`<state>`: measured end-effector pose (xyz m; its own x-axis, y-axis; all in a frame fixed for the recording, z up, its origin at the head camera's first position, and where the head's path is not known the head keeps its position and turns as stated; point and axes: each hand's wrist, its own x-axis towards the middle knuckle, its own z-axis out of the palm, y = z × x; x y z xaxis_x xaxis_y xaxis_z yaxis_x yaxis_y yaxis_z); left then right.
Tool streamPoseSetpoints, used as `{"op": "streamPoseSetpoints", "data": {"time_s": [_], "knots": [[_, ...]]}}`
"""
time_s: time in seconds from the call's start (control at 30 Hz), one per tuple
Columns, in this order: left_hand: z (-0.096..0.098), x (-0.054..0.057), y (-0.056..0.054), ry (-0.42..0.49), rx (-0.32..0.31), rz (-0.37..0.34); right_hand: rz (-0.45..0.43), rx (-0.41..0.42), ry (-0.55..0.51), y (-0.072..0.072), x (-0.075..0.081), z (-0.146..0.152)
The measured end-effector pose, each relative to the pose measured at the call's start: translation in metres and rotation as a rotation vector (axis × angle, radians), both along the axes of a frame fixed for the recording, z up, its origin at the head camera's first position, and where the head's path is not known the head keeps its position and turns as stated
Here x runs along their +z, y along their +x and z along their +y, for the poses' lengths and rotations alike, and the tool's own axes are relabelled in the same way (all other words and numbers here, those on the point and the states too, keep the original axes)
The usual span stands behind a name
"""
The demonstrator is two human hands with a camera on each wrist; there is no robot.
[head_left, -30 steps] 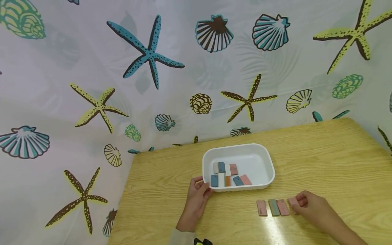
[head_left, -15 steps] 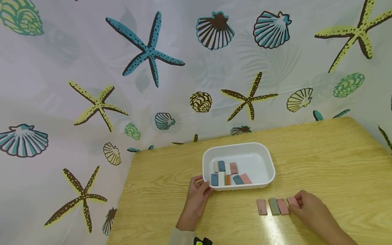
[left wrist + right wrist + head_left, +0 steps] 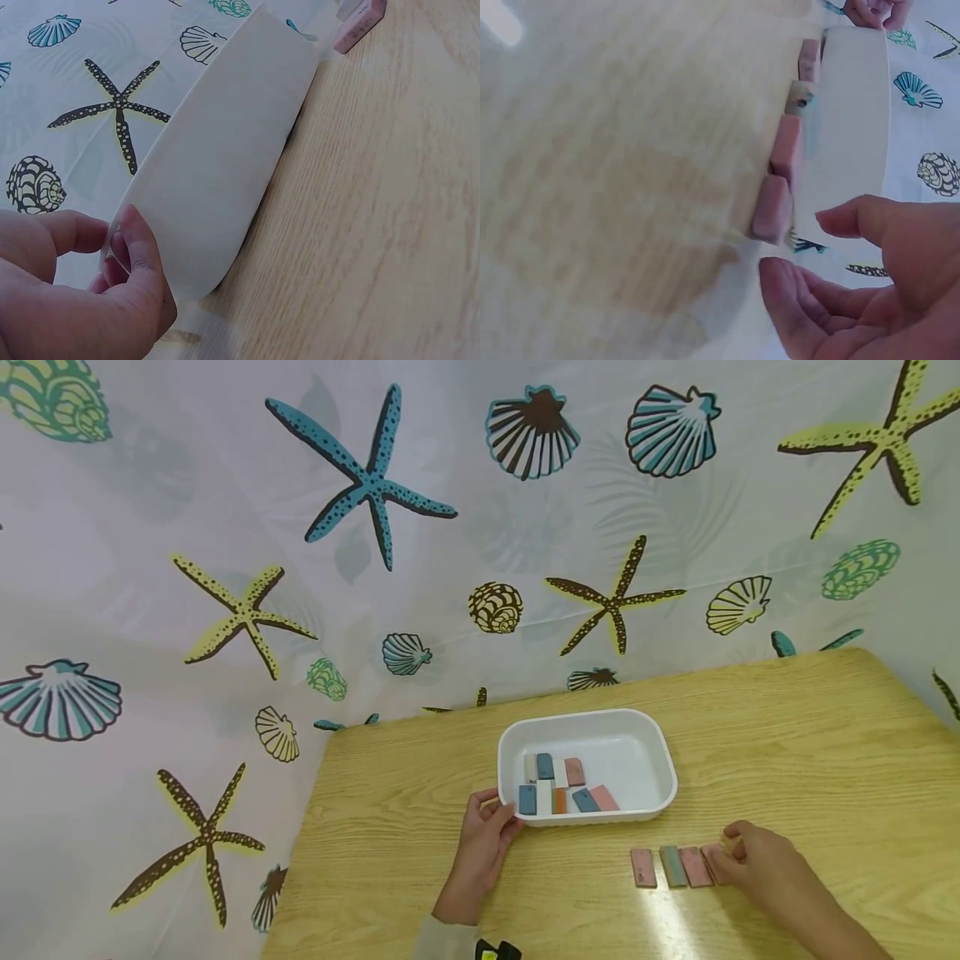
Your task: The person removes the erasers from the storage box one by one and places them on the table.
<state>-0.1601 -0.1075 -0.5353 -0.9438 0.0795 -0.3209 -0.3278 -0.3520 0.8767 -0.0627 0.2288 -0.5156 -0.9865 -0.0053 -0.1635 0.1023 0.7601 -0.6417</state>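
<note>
My left hand [image 3: 480, 856] holds the left front corner of a white plastic tray [image 3: 633, 768]; in the left wrist view its thumb and fingers pinch the tray's rim. Below the tray lie a pink eraser [image 3: 642, 868], a grey-green eraser [image 3: 672, 867] and another pink eraser [image 3: 696, 867] in a row. At the right end of this row is one more pink eraser [image 3: 771, 208], partly covered by my right hand [image 3: 772, 872] in the head view. The right wrist view shows that hand's thumb and fingers apart, just beside this eraser, with nothing between them.
Inside the tray's left half lie several erasers, among them a blue one [image 3: 527, 799], a white one [image 3: 544, 797] and a pink one [image 3: 603, 797]. The wooden table [image 3: 810, 752] backs onto a cloth [image 3: 420, 593] printed with starfish and shells.
The rightmost pink eraser has shifted left, up against its pink neighbour. My right hand has parted its fingers from that eraser. The left hand keeps its hold on the tray.
</note>
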Motion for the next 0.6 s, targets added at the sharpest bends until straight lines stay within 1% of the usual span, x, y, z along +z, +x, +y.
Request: {"op": "streamPoseSetpoints", "data": {"time_s": [0.1,0.2,0.27,0.33,0.43,0.5,0.6], "knots": [[0.001,0.000,-0.001,0.002,0.009,-0.006,0.093,-0.028,0.005,-0.006,0.009,0.001],[0.000,-0.001,0.000,0.001,0.010,-0.005,0.213,-0.056,-0.004,-0.012,0.021,-0.002],[0.000,0.000,0.000,0.000,0.009,-0.003,0.294,-0.058,-0.015,-0.017,0.030,-0.006],[0.000,0.000,0.000,-0.005,0.004,0.002,0.342,-0.052,-0.041,-0.022,0.039,-0.011],[0.000,0.001,-0.001,-0.011,0.009,0.002,0.363,-0.025,-0.076,-0.031,0.049,-0.022],[0.000,0.002,-0.001,-0.017,0.009,0.002,0.341,0.006,-0.102,-0.036,0.053,-0.030],[0.000,0.001,-0.001,-0.021,0.009,-0.004,0.293,0.048,-0.127,-0.045,0.055,-0.043]]}}
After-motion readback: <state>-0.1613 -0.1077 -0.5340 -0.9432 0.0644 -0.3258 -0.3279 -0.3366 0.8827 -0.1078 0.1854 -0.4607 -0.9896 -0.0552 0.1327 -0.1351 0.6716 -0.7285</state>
